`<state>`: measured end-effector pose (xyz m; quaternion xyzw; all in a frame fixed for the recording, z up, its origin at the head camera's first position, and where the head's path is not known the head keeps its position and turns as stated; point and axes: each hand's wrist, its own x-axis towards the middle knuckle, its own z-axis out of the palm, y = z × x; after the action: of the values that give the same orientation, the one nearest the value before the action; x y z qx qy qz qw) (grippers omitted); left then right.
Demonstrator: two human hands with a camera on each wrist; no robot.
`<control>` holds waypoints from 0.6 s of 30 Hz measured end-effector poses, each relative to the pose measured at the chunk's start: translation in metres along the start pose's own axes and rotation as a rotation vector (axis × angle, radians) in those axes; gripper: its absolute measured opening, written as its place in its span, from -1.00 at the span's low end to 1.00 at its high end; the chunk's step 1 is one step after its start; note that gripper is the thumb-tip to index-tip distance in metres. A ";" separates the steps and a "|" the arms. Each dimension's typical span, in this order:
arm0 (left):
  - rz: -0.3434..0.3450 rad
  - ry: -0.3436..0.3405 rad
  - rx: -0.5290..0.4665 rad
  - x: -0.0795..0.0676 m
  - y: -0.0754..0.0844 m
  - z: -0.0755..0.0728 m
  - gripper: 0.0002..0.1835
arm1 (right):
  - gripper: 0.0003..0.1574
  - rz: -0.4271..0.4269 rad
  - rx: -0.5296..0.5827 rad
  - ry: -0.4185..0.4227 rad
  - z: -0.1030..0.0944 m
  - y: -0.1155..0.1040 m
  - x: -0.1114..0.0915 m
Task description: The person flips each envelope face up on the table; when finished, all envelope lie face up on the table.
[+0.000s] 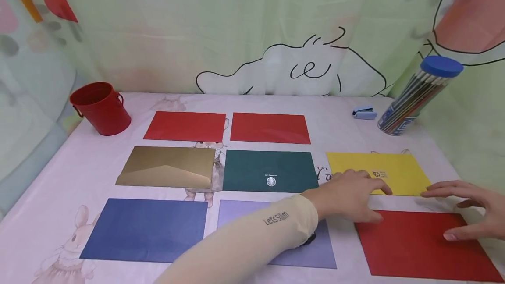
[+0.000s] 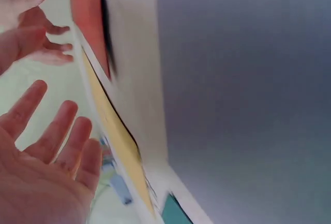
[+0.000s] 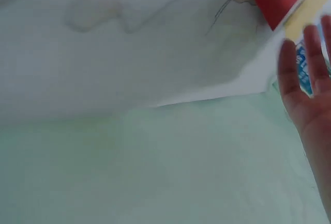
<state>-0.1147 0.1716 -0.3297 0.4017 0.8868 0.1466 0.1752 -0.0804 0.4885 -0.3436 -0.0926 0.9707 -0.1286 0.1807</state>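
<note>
My left hand [image 1: 349, 193], its arm in a cream sleeve, reaches rightward over the table. Its fingers overlap the lower left part of a yellow envelope [image 1: 398, 168], and its thumb lies over the upper left corner of a red envelope [image 1: 422, 246]. Relaxed, spread fingers with nothing in them show in the left wrist view. From the right edge my right hand [image 1: 481, 209] extends over the red envelope's right side, its fingers near the yellow envelope's lower right corner; it too holds nothing. Under the left forearm a lavender envelope [image 1: 313, 253] is partly hidden.
Two more red envelopes [image 1: 270, 128] lie at the back, with gold [image 1: 165, 165], dark green [image 1: 252, 165] and blue [image 1: 146, 229] ones in front. A red bucket [image 1: 98, 108] stands back left. At back right are a light-blue stapler [image 1: 364, 113] and a blue-lidded pencil tube [image 1: 414, 95].
</note>
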 end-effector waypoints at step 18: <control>0.061 -0.100 0.193 -0.033 0.037 0.037 -0.12 | 0.14 -0.094 -0.142 0.319 0.082 0.047 -0.045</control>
<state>-0.0541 0.1740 -0.3421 0.4505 0.8742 0.0456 0.1753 -0.0144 0.5259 -0.4162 -0.1290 0.9883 -0.0810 0.0114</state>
